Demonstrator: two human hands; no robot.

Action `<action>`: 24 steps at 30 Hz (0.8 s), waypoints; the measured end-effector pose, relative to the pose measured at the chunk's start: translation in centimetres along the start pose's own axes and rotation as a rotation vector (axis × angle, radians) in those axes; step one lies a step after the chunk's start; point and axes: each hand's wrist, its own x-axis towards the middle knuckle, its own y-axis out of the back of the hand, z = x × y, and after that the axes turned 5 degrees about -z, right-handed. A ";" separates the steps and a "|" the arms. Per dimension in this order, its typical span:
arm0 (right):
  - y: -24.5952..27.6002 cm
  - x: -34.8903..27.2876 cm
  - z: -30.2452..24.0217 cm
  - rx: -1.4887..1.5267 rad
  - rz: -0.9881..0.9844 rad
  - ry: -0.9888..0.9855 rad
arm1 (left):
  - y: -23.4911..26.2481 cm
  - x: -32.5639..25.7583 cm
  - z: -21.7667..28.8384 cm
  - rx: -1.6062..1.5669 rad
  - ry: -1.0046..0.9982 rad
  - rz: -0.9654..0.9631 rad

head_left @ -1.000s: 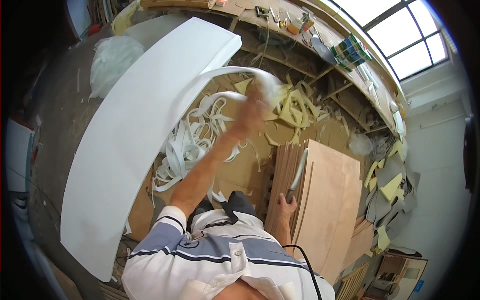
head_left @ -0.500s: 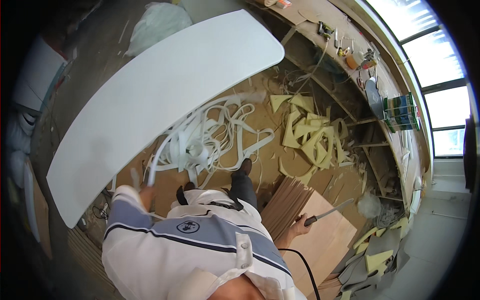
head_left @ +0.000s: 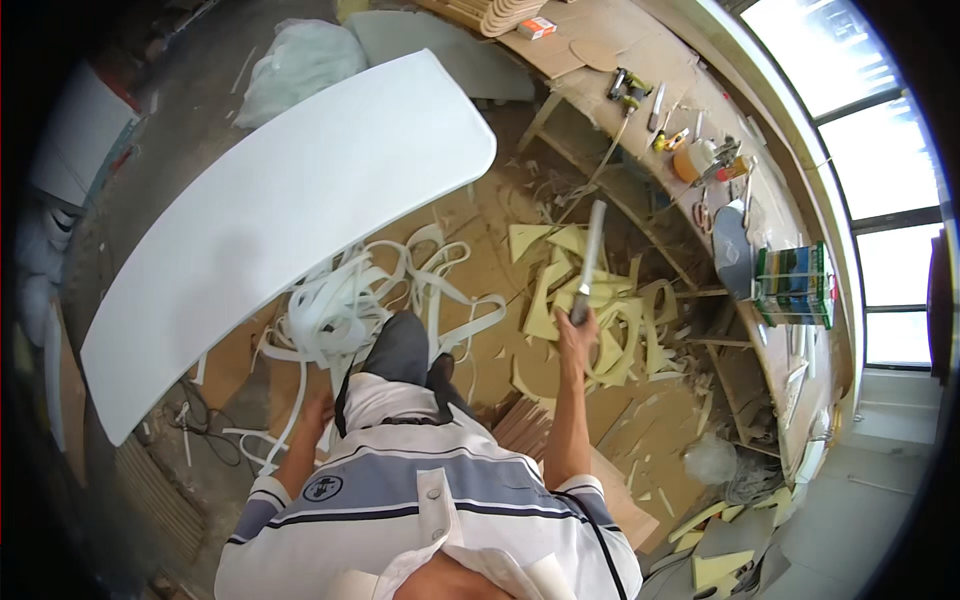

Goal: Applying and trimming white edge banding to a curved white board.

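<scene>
My right hand (head_left: 577, 338) is closed round the handle of a long-bladed knife (head_left: 593, 248), blade pointing up and away. It is held above a heap of yellow foam offcuts (head_left: 620, 310). Low beside my left leg hangs my left hand (head_left: 318, 410), its fingers too small and blurred to read. Close to that hand runs a white strip from a tangle of white foam strips (head_left: 325, 315) on the floor. A large curved white panel (head_left: 290, 210) lies to the left, beyond the tangle.
Along the right runs a wooden workbench (head_left: 590, 95) carrying a power tool, scissors, an orange container and a green rack-like box (head_left: 795, 285). Stacked brown boards (head_left: 525, 425) lie beside my right leg. A translucent plastic bag (head_left: 305, 70) sits at the far left.
My right hand has swung forward and up with the knife, from over the boards to above the yellow offcuts. My left hand has dropped back, and one leg has stepped forward into the strips.
</scene>
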 end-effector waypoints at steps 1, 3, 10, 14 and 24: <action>-1.2 2.1 -2.3 -0.102 -0.067 0.044 | -3.1 1.6 3.8 -0.117 -0.041 -0.064; -4.4 6.8 -3.4 -0.002 -0.127 0.046 | -12.5 0.7 14.8 -0.323 -0.156 -0.139; -9.1 20.4 -9.3 0.040 -0.048 0.108 | -25.6 0.6 31.0 -0.862 -0.342 -0.239; -10.6 29.7 -10.5 -0.056 0.002 0.166 | -26.6 2.7 30.5 -0.994 -0.338 -0.013; -13.9 51.6 -20.7 -0.738 0.320 0.559 | -28.3 3.4 30.3 -1.044 -0.386 0.328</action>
